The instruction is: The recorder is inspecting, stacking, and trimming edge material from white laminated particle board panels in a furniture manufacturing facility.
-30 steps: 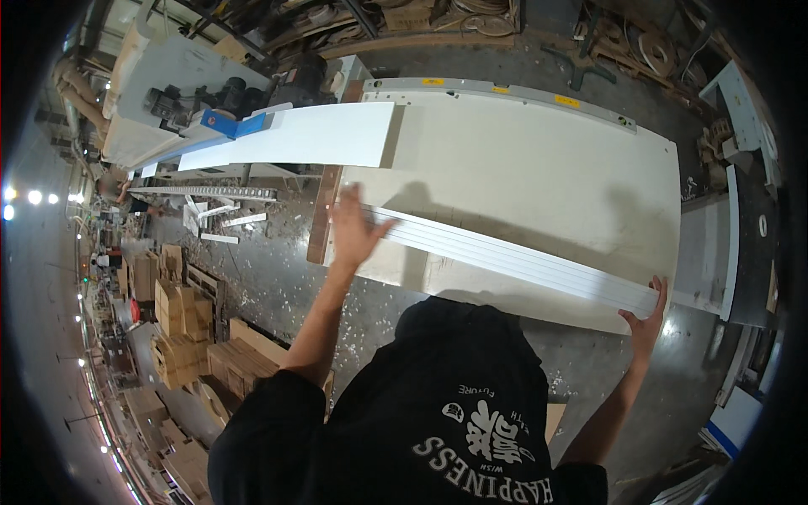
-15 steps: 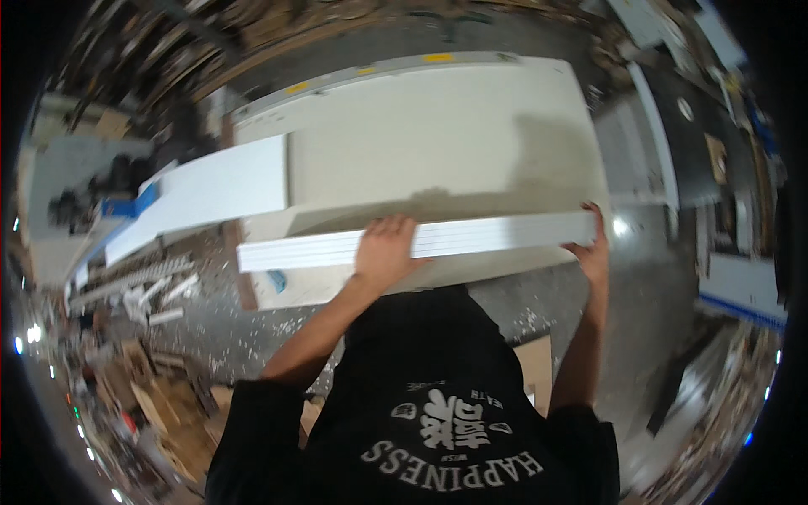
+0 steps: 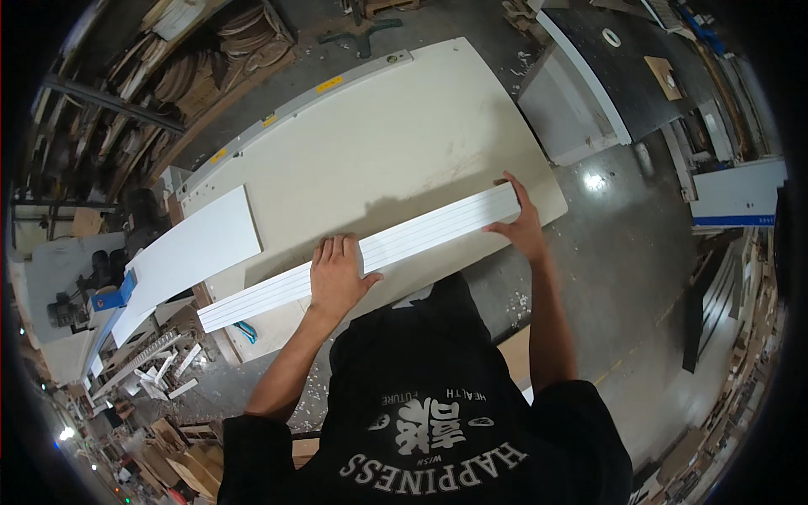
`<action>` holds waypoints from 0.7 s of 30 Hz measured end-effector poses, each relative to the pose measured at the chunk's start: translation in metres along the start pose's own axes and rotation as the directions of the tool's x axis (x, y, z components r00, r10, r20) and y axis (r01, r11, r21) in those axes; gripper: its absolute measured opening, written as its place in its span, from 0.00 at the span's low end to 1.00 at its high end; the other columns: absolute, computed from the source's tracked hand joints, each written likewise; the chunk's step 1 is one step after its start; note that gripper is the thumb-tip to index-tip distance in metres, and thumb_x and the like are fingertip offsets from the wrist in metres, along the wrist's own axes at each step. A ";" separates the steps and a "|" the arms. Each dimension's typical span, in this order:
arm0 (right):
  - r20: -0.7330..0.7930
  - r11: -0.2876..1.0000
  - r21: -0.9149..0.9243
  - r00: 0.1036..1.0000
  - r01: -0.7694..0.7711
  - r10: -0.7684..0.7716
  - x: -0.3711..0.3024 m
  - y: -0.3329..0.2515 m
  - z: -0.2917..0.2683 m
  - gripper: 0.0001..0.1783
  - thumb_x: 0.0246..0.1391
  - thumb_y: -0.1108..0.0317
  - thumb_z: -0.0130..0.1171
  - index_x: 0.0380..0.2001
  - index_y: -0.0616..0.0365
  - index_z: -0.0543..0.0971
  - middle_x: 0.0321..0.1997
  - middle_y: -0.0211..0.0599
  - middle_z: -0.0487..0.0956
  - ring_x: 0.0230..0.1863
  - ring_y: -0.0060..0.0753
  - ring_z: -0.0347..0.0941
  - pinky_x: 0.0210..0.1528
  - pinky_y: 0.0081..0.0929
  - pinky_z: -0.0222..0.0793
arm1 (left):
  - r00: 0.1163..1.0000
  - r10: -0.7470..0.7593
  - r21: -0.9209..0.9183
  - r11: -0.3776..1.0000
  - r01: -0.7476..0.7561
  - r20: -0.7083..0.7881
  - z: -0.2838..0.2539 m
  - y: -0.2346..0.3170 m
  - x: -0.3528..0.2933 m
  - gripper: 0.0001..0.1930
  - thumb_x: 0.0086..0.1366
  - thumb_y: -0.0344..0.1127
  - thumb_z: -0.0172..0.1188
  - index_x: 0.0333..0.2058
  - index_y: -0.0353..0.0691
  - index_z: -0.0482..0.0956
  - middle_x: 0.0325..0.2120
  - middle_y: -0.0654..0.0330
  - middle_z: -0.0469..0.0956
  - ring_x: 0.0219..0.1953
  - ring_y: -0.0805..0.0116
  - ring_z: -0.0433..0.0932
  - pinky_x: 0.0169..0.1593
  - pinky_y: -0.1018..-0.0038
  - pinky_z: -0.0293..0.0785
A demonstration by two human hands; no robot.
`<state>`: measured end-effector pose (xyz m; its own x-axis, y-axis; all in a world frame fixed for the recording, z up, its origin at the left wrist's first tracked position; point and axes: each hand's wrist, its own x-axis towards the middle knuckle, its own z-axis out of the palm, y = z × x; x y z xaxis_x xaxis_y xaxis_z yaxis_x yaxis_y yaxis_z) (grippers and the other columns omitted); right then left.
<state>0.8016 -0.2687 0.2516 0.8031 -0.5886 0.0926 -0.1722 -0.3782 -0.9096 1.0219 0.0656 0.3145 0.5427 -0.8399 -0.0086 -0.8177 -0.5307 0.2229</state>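
Observation:
A stack of long, narrow white boards (image 3: 438, 225) lies slantwise across the near part of a cream worktable (image 3: 362, 143), its thin seams running lengthwise. My left hand (image 3: 337, 273) is closed over the stack left of its middle, fingers over the far side and thumb on the near side. At the right end, my right hand (image 3: 525, 229) spans the stack between thumb and fingers. A wider white panel (image 3: 206, 236) lies just beyond the left part of the stack and reaches past the table's left edge. Below the stack's left end is a small teal-handled tool (image 3: 246, 331).
A long level-like metal bar (image 3: 295, 103) with yellow marks runs along the far table edge. To the left stands a machine with a blue part (image 3: 114, 295). A dark-topped table (image 3: 627, 71) is at the far right. White offcuts (image 3: 164, 370) lie at lower left.
The view has turned, so the table and stack now slant up to the right. Both hands keep their hold on the stack at about the same places.

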 end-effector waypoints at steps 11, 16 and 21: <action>-0.143 0.984 0.180 0.990 0.015 0.011 -0.026 0.064 0.000 0.55 0.42 0.58 0.85 0.72 0.59 0.68 0.70 0.49 0.73 0.71 0.50 0.68 0.73 0.42 0.63 | 0.993 -0.007 0.200 0.980 -0.017 0.119 0.014 0.005 0.012 0.39 0.47 0.57 0.83 0.49 0.35 0.76 0.41 0.48 0.84 0.43 0.46 0.86 0.47 0.55 0.83; -0.331 0.925 0.349 0.903 -0.152 0.274 -0.092 0.109 0.007 0.46 0.50 0.54 0.80 0.67 0.60 0.71 0.64 0.47 0.75 0.67 0.47 0.71 0.71 0.41 0.64 | 0.981 -0.079 0.220 0.975 0.039 0.177 0.013 0.019 0.024 0.43 0.47 0.57 0.83 0.53 0.34 0.76 0.42 0.44 0.85 0.43 0.43 0.86 0.46 0.54 0.84; -0.259 0.745 0.595 0.806 -0.301 0.532 -0.150 0.105 0.063 0.38 0.55 0.61 0.79 0.64 0.58 0.73 0.59 0.38 0.76 0.60 0.35 0.73 0.66 0.36 0.68 | 0.985 -0.004 0.161 0.987 -0.024 0.173 0.008 0.065 0.059 0.43 0.45 0.58 0.85 0.51 0.34 0.77 0.39 0.44 0.85 0.39 0.44 0.87 0.42 0.55 0.84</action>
<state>0.6990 -0.1749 0.1161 0.4083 -0.8606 -0.3043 -0.0308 0.3202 -0.9468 0.9994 -0.0192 0.3203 0.5047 -0.8447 -0.1782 -0.8508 -0.5217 0.0633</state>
